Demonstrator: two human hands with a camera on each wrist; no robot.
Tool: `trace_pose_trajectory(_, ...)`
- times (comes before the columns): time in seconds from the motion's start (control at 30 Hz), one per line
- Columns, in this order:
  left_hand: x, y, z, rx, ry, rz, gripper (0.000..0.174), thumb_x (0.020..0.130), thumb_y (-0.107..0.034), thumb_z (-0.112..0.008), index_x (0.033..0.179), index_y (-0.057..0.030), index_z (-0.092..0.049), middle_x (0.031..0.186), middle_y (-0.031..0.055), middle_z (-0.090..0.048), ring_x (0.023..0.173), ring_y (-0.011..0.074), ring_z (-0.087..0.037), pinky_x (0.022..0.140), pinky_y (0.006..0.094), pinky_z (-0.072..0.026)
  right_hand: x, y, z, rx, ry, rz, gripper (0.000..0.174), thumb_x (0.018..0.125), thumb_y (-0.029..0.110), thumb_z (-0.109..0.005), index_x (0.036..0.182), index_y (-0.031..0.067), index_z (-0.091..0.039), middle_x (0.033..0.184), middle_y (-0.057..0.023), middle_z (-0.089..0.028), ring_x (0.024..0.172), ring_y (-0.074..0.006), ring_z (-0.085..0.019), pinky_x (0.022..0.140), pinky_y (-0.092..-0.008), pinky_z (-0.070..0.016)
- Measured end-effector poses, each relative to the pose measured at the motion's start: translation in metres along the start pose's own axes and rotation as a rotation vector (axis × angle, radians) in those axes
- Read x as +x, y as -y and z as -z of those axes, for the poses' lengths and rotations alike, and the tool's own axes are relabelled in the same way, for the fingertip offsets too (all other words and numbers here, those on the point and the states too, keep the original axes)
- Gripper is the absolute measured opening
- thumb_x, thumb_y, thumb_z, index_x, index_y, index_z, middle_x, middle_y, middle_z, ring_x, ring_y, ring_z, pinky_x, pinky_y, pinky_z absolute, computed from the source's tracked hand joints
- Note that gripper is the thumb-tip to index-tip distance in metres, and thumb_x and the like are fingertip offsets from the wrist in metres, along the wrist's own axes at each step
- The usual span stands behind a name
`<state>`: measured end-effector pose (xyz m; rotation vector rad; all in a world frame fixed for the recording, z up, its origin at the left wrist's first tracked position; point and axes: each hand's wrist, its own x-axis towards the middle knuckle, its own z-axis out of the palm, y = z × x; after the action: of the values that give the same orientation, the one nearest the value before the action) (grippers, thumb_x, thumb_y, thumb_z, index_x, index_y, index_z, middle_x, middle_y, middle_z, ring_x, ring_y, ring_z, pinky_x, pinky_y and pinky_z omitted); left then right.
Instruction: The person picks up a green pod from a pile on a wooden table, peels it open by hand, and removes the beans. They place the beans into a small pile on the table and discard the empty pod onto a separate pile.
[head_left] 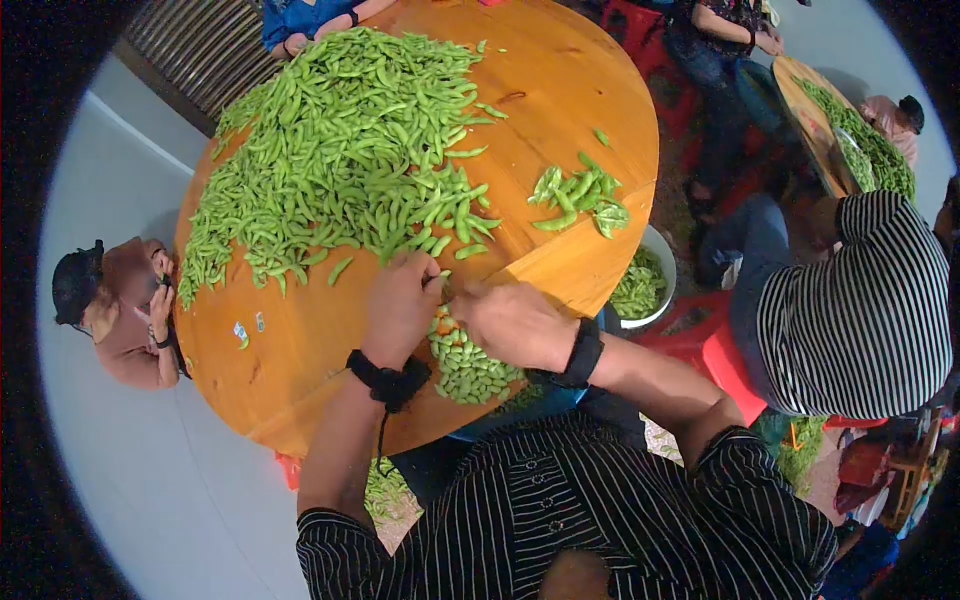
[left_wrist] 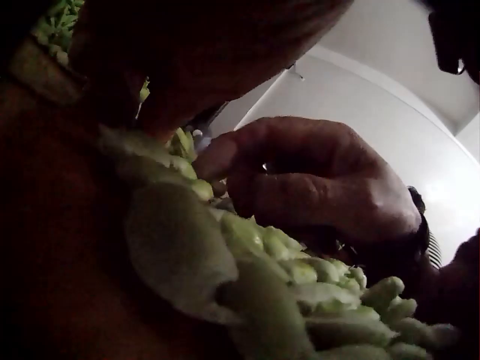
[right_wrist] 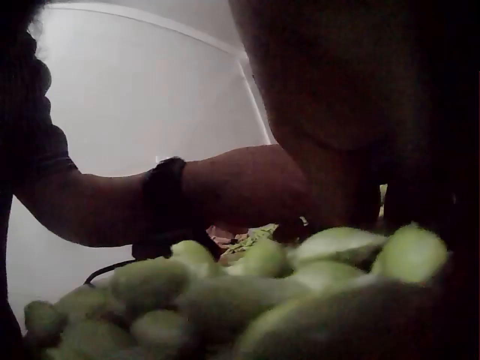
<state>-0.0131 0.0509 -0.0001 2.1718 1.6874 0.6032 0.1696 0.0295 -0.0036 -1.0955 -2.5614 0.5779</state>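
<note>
My left hand (head_left: 403, 305) is bent down at the near edge of a large heap of green edamame pods (head_left: 350, 150). Close beside it is my right hand (head_left: 515, 325), and the fingertips of both almost meet. In the left wrist view, the right thumb and forefinger (left_wrist: 262, 187) bend toward each other just above pale green beans. I cannot tell what lies between the fingertips. Shelled edamame beans (head_left: 465, 372) lie in a pile right under the hands, at the table's near edge. In the right wrist view beans (right_wrist: 337, 247) fill the foreground, and the left hand is mostly dark.
A small group of pods with leaves (head_left: 580, 195) lies to the right on the round wooden table (head_left: 560, 70). Below the table's right edge stands a white bucket (head_left: 650, 285) of pods. People sit at the left, far side and right; a red stool (head_left: 715, 350) is nearby.
</note>
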Motion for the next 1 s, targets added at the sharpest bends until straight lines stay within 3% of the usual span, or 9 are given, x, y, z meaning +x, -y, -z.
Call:
trace_pose_trajectory(0.1,-0.004,0.004,-0.005,-0.202,0.008,0.059,0.01,0.079,-0.006,-0.064,0.084,-0.0008,-0.057,0.077,0.0115,-0.059,0.069,0.0244,-0.059,0.062,0.0354,-0.0467,-0.006,0.003,0.012,0.148,0.053,-0.08,0.017,0.084,0.008,-0.052,0.098,0.0012,-0.058,0.084,-0.0218,-0.061,0.079,-0.0385,-0.062,0.064,-0.0471,-0.0495)
trace_pose_trajectory(0.13,-0.006,0.006,-0.007,-0.428,0.031,0.148,0.01,0.081,-0.007,-0.064,0.085,-0.0009,-0.058,0.077,0.0077,-0.06,0.069,0.0182,-0.058,0.061,0.0312,-0.0461,-0.007,-0.002,0.011,0.147,0.056,-0.083,0.017,0.084,0.008,-0.052,0.098,0.0012,-0.058,0.084,-0.0218,-0.061,0.079,-0.0385,-0.062,0.064,-0.0471,-0.0495)
trace_pose_trajectory(0.2,-0.011,0.002,-0.007,-0.656,0.058,0.239,0.009,0.082,-0.007,-0.064,0.087,-0.001,-0.058,0.077,0.0039,-0.06,0.068,0.0119,-0.057,0.06,0.027,-0.0455,-0.008,-0.015,0.009,0.335,-0.24,-0.163,0.017,0.086,0.007,-0.052,0.1,0.0003,-0.058,0.08,-0.0216,-0.062,0.078,-0.0377,-0.063,0.065,-0.0436,-0.0493)
trace_pose_trajectory(0.27,-0.016,-0.02,0.005,-0.845,0.121,0.359,0.011,0.085,-0.008,-0.065,0.091,-0.0011,-0.06,0.08,-0.0005,-0.06,0.07,0.0044,-0.054,0.059,0.0211,-0.0442,-0.009,-0.016,0.012,0.41,-0.297,-0.163,0.018,0.086,0.007,-0.053,0.101,0.0,-0.059,0.079,-0.0214,-0.062,0.076,-0.037,-0.063,0.065,-0.0418,-0.0491)
trace_pose_trajectory(0.43,-0.028,-0.033,-0.006,-0.879,0.097,0.347,0.01,0.086,-0.006,-0.064,0.093,-0.0012,-0.06,0.08,-0.0008,-0.062,0.069,0.0045,-0.055,0.06,0.0205,-0.0448,-0.012,-0.009,0.017,0.548,-0.345,-0.146,0.016,0.085,0.006,-0.057,0.099,-0.0005,-0.061,0.076,-0.0211,-0.062,0.072,-0.0342,-0.064,0.065,-0.038,-0.0493)
trace_pose_trajectory(0.73,-0.034,-0.051,-0.008,-0.684,-0.045,0.267,0.008,0.084,-0.005,-0.064,0.09,-0.0021,-0.06,0.076,0.0006,-0.061,0.065,0.0073,-0.055,0.058,0.0234,-0.0447,-0.015,-0.006,0.012,0.383,-0.427,-0.109,0.013,0.086,0.009,-0.056,0.093,-0.0022,-0.06,0.075,-0.0235,-0.061,0.072,-0.0385,-0.063,0.063,-0.0421,-0.0498)
trace_pose_trajectory(0.8,-0.035,-0.051,-0.011,-0.623,-0.07,0.221,0.006,0.084,-0.003,-0.064,0.088,-0.0004,-0.059,0.074,0.0028,-0.062,0.066,0.0083,-0.056,0.06,0.0252,-0.0457,-0.015,-0.006,0.01,0.272,-0.339,-0.184,0.012,0.083,0.006,-0.056,0.09,-0.0031,-0.058,0.071,-0.0229,-0.059,0.071,-0.0401,-0.062,0.062,-0.0445,-0.0489)
trace_pose_trajectory(0.93,-0.04,-0.036,-0.032,-0.379,-0.223,-0.126,0.005,0.081,-0.001,-0.06,0.082,-0.0003,-0.055,0.069,0.0103,-0.056,0.062,0.019,-0.055,0.058,0.0317,-0.0444,-0.017,-0.022,-0.014,0.224,-0.277,-0.037,0.012,0.076,0.002,-0.055,0.086,-0.0028,-0.055,0.066,-0.022,-0.056,0.066,-0.0425,-0.059,0.058,-0.0476,-0.0463)
trace_pose_trajectory(1.0,-0.044,-0.012,-0.044,-0.486,-0.133,0.002,0.005,0.082,-0.002,-0.06,0.082,-0.0004,-0.055,0.07,0.0078,-0.056,0.06,0.0173,-0.053,0.057,0.0307,-0.0437,-0.016,-0.022,-0.014,0.255,-0.288,-0.043,0.011,0.073,0.001,-0.056,0.084,-0.0021,-0.054,0.065,-0.022,-0.055,0.064,-0.0427,-0.059,0.056,-0.0486,-0.0451)
